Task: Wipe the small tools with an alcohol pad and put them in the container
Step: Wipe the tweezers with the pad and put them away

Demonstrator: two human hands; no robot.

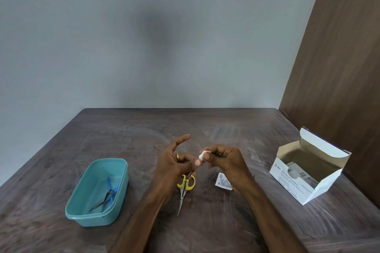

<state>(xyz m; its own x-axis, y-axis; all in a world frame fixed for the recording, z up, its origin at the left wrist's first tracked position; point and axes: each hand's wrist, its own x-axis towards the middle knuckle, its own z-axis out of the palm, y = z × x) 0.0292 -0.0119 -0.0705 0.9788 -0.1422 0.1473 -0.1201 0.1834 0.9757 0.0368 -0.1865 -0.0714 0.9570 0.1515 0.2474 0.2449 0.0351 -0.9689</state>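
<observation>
While a thin metal tool (192, 171) is pinched in the left hand (172, 165), a folded alcohol pad (202, 155) is held round its upper end by the curled fingers of the right hand (224, 162); the left forefinger is stretched out and away. What kind of tool it is cannot be told, since only a short sliver shows between the hands. The wiping step is judged to be in hand, with both hands raised above the middle of the counter (144, 129).

Once the wipe is done, a short carry leftward to the teal container (121, 172) would be called for, where a blue-handled tool (110, 186) and a metal clipper-like piece (104, 201) are already lying. The yellow-handled scissors (185, 188) are seen flat on the counter below the left hand, apparently not yet wiped.

Open counter lies between the hands and the container, so little is in the way. A torn wrapper (223, 183) lies under the right wrist, and the opened swab box (306, 168) stands well apart near the counter's right edge, beside the brown panel. The container's low rim must be cleared on release.
</observation>
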